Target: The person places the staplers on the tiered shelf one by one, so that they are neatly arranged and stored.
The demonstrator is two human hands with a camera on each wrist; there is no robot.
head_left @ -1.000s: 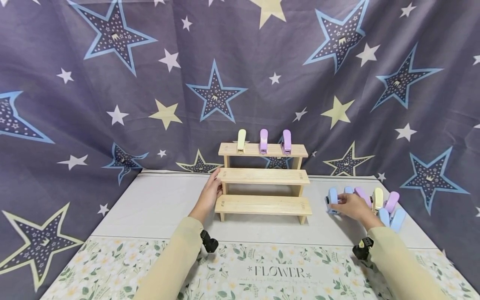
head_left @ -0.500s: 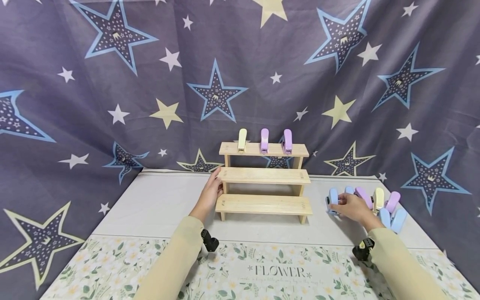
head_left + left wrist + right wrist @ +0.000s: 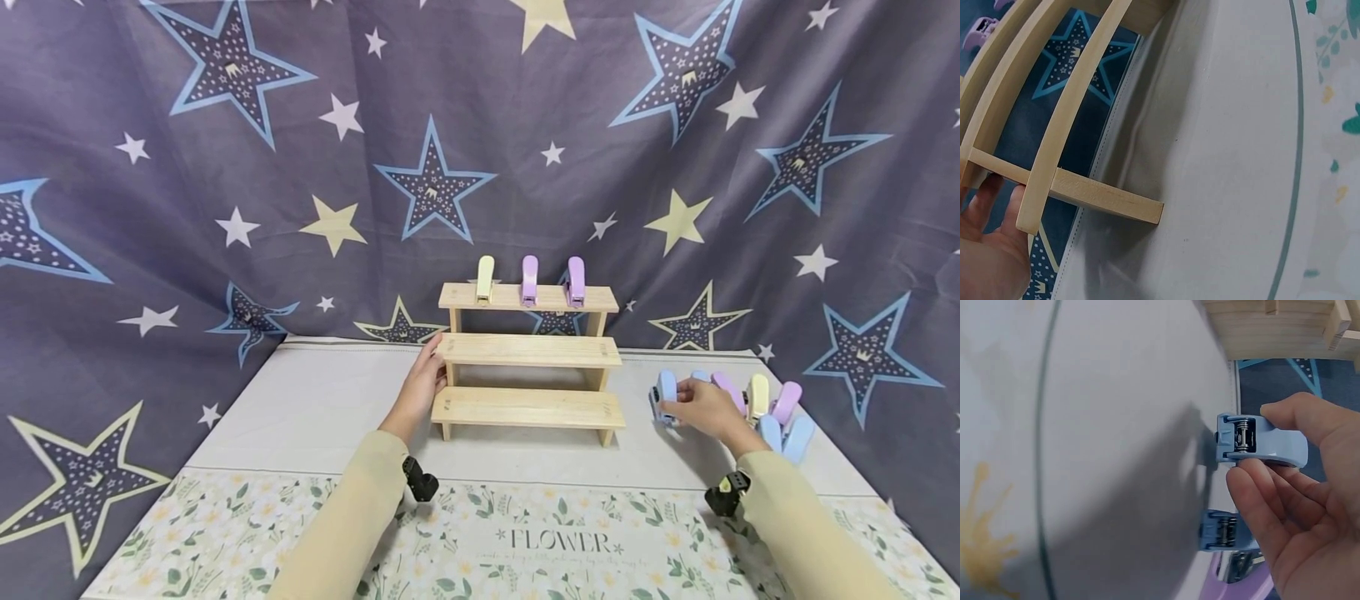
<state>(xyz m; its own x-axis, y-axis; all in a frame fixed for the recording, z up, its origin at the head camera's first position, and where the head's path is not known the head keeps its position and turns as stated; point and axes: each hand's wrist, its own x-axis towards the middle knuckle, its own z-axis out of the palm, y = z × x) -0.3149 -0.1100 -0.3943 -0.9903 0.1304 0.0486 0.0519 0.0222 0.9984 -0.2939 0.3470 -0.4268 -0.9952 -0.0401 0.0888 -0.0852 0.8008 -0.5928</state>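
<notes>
I count ten stapler-like gadgets [image 3: 1279, 447]: four blue ones [image 3: 798, 439], four purple ones [image 3: 529, 275], two yellow ones [image 3: 485, 275]. One wooden rack [image 3: 529, 350], three tiers [image 3: 529, 407]: three gadgets on it, seven off. I see one left hand [image 3: 417, 393], one right hand [image 3: 708, 408], two black wrist units [image 3: 420, 482], two sleeves [image 3: 337, 521].

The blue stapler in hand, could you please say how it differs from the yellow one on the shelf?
The blue stapler is light blue, the yellow stapler pale yellow. The right hand grips the blue stapler; the yellow stapler stands on the top shelf. Their shapes look alike.
</notes>
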